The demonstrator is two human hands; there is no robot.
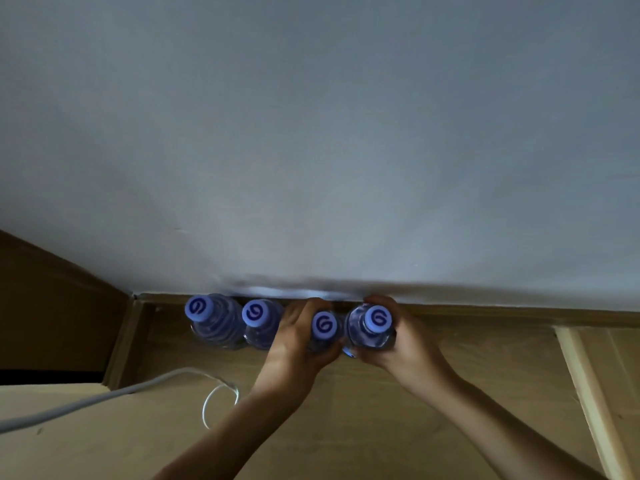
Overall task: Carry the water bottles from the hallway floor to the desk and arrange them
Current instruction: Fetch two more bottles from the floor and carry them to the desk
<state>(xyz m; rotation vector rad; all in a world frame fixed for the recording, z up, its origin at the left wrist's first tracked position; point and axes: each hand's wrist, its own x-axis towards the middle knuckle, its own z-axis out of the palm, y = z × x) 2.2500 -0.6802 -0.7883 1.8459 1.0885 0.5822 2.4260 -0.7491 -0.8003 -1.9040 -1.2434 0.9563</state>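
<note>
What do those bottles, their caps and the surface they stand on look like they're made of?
Bottles: clear, glossy plastic, apparently; ribbed walls you can see through.
Caps: opaque blue plastic, matte, with a printed swirl.
Surface: light wood or wood-look laminate, judging by its tan grain; which one is unclear.

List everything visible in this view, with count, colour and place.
Clear plastic water bottles with blue caps: four, upright in a row on the wooden surface against the wall; the two on the right are gripped.
Grey-white cable: one, running in from the left edge and looping near the left forearm.
Light wooden surface: one, tan, across the bottom of the view.
Plain wall: one, grey-white, filling the upper view.
Left hand: one, grips the third bottle from the left.
Right hand: one, grips the rightmost bottle.
</note>
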